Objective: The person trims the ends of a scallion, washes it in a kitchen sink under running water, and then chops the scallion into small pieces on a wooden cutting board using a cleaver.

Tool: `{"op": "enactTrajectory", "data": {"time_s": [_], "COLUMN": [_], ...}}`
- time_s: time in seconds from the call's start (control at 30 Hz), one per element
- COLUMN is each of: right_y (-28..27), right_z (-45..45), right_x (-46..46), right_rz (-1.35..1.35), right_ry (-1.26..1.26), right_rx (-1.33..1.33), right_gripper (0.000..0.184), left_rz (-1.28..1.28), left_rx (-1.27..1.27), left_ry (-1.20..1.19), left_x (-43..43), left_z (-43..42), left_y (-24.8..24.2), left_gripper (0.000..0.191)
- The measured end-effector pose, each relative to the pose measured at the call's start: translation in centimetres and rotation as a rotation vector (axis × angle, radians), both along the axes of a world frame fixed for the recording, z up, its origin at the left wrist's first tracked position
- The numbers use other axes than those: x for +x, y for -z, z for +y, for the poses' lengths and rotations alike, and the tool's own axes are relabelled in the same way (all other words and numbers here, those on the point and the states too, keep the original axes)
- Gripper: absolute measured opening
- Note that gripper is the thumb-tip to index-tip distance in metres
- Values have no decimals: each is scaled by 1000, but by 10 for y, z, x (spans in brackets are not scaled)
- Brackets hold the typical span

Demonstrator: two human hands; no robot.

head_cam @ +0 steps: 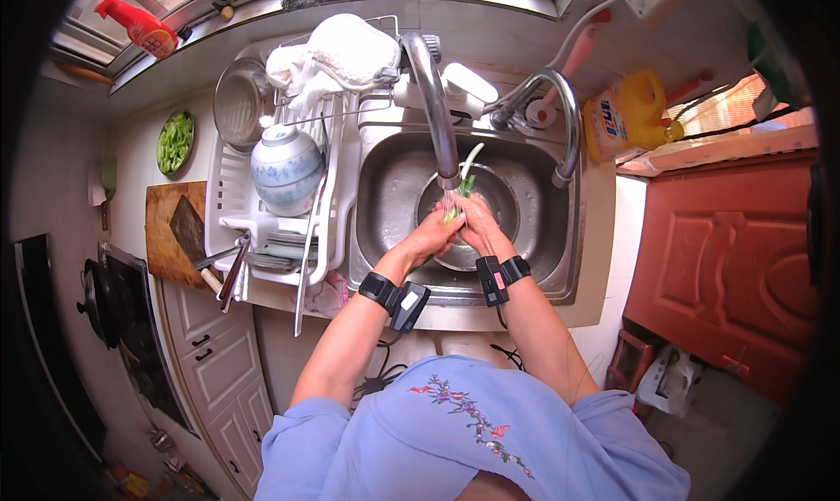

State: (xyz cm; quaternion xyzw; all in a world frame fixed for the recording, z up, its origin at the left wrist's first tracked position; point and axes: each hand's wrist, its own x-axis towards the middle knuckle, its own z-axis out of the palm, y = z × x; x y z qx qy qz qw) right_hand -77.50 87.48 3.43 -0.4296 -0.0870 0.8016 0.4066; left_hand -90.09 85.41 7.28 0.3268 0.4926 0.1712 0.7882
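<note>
Both hands are under the stream from the curved chrome faucet point(433, 100), over a round metal basin point(508, 238) in the stainless steel sink point(387, 173). Between them is a scallion point(471, 160), its white end pointing up and away from me, its green part near my fingers. My right hand point(480, 222) grips it close to the water. My left hand point(433, 233) holds the green part from the other side, fingers partly hidden by the thumb and splashing water. Each wrist wears a black strapped device.
Left of the sink, a white dish rack point(220, 238) holds stacked bowls point(287, 169) and plates. Beyond it lie a cutting board point(157, 219), a cleaver point(190, 225) and a plate of chopped greens point(175, 143). A second faucet point(571, 127) and a yellow jug point(623, 117) stand right.
</note>
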Motion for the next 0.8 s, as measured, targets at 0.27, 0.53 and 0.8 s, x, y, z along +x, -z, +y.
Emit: {"op": "enactTrajectory", "data": {"time_s": [0.27, 0.53, 0.8], "right_y": [30, 52, -22], "right_z": [9, 44, 16], "right_x": [-7, 44, 75], "right_rz": [242, 390, -609], "right_ry": [183, 456, -42], "right_rx": [-228, -360, 133], "right_gripper": [25, 29, 11], "left_rz": [330, 293, -87], "left_rx": [274, 193, -216], "left_ry": [-31, -78, -301], "left_x": [-10, -9, -17], "left_z": [-24, -51, -16], "left_y": [2, -45, -44], "left_gripper": [31, 35, 30]}}
